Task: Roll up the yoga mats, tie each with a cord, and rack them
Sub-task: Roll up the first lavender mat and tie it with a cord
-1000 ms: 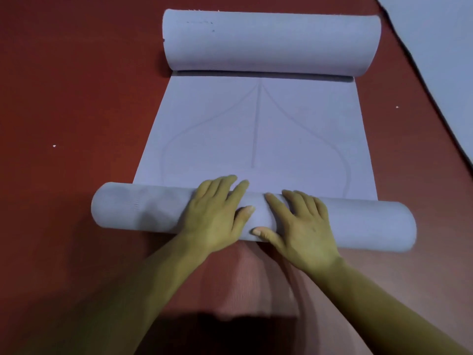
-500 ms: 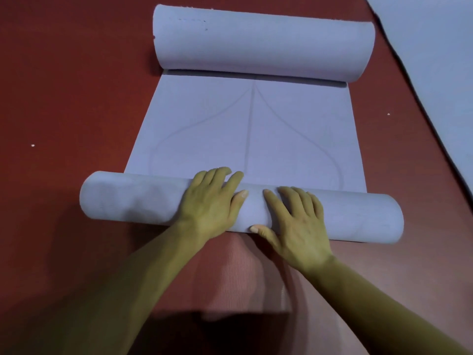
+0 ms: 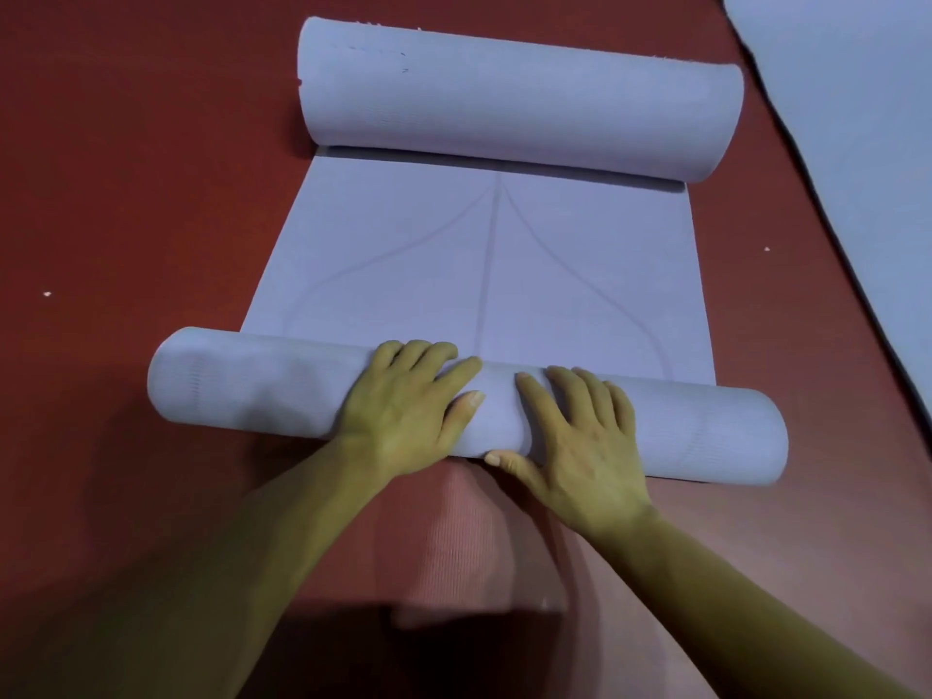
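Lavender yoga mat (image 3: 479, 274): judged soft, light, springy; apt to unroll if released.
Left hand (image 3: 403, 411), right hand (image 3: 580, 451): laid flat mid-roll, fingers (image 3: 454, 375) spread.
Hold: best placed central w/ palms.

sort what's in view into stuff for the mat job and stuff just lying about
Job: near roll, with left hand and right hand pressing on it; flat stretch of mat; far roll; second mat at the right edge.
Lying about: white specks on the red floor. No cord or rack in view.
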`<act>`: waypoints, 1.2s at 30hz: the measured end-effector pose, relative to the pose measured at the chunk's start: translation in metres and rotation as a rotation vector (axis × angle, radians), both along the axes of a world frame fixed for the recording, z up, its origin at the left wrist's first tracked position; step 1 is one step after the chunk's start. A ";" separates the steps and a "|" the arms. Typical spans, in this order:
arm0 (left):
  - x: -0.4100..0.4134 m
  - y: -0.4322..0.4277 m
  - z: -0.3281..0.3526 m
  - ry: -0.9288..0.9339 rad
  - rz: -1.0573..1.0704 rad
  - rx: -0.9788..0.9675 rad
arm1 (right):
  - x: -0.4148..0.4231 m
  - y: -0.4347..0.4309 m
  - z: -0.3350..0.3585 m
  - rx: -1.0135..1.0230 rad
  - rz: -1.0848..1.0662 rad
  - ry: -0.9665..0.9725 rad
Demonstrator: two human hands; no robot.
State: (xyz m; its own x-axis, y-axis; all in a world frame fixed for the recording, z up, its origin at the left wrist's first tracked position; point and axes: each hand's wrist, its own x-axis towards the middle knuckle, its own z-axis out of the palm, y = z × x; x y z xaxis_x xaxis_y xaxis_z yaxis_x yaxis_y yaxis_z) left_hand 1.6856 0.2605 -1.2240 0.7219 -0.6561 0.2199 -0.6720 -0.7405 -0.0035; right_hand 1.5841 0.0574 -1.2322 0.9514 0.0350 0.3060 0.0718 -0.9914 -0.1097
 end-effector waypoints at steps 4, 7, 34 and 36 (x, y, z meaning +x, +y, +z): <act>0.000 -0.014 0.001 -0.050 0.194 -0.127 | 0.026 -0.012 0.000 0.022 0.006 0.030; -0.017 -0.022 -0.006 -0.044 0.179 -0.129 | 0.039 -0.017 0.003 0.042 0.019 0.043; 0.072 -0.051 -0.002 0.004 0.194 -0.020 | 0.096 -0.047 0.003 0.113 -0.005 0.028; 0.083 -0.056 0.001 0.027 0.200 -0.025 | 0.108 -0.053 0.003 0.088 -0.009 0.029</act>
